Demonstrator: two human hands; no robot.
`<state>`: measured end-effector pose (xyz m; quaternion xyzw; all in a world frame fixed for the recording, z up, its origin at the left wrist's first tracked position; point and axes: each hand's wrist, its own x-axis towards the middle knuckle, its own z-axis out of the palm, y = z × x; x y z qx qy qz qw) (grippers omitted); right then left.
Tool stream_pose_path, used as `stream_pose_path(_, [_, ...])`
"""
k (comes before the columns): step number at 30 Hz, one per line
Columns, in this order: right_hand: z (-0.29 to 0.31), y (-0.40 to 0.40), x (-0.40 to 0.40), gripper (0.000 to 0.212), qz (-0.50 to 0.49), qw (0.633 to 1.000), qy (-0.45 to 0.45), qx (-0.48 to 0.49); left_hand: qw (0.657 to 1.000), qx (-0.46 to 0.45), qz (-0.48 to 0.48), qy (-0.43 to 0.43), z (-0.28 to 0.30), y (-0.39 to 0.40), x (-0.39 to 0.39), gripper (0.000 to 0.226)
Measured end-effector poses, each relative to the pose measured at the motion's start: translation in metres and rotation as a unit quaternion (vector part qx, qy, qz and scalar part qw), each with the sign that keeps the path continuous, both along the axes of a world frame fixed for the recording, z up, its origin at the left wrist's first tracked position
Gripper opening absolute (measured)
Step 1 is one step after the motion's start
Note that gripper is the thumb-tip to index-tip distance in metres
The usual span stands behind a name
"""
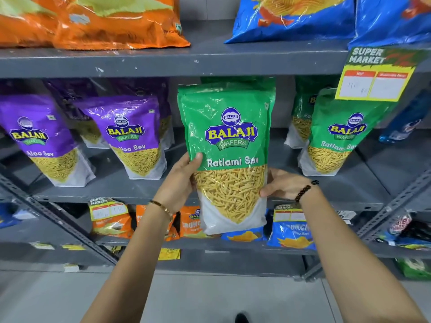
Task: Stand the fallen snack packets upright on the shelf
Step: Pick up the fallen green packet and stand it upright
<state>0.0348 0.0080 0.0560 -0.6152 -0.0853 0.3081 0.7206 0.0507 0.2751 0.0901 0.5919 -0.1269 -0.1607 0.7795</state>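
A green Ratlami Sev packet (229, 145) is held upright in front of the grey middle shelf (116, 185), its bottom hanging below the shelf's front edge. My left hand (184, 180) grips its left side, thumb on the front. My right hand (283, 184) holds its right side from behind. Another green packet stands right behind its top. Two more green Ratlami Sev packets (335, 134) stand upright to the right. Purple Aloo Sev packets (133, 136) stand on the left of the same shelf.
Orange chip bags (105, 22) and blue chip bags (303, 17) lie on the upper shelf. A yellow price tag (373, 75) hangs from that shelf's edge at right. Small orange and blue packets fill the lower shelf (291, 229). Slanted metal braces (384, 213) flank the shelves.
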Motion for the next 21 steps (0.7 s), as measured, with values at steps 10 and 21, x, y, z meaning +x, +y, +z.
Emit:
stream_pose_path(10, [-0.011, -0.001, 0.022, 0.072, -0.114, 0.990, -0.045, -0.063, 0.999, 0.053, 0.008, -0.009, -0.017, -0.015, 0.041, 0.025])
stream_pose_path(21, [-0.044, 0.000, 0.071, 0.051, -0.286, 0.949, -0.057, -0.124, 0.992, 0.125, 0.029, -0.001, -0.038, -0.050, 0.106, 0.027])
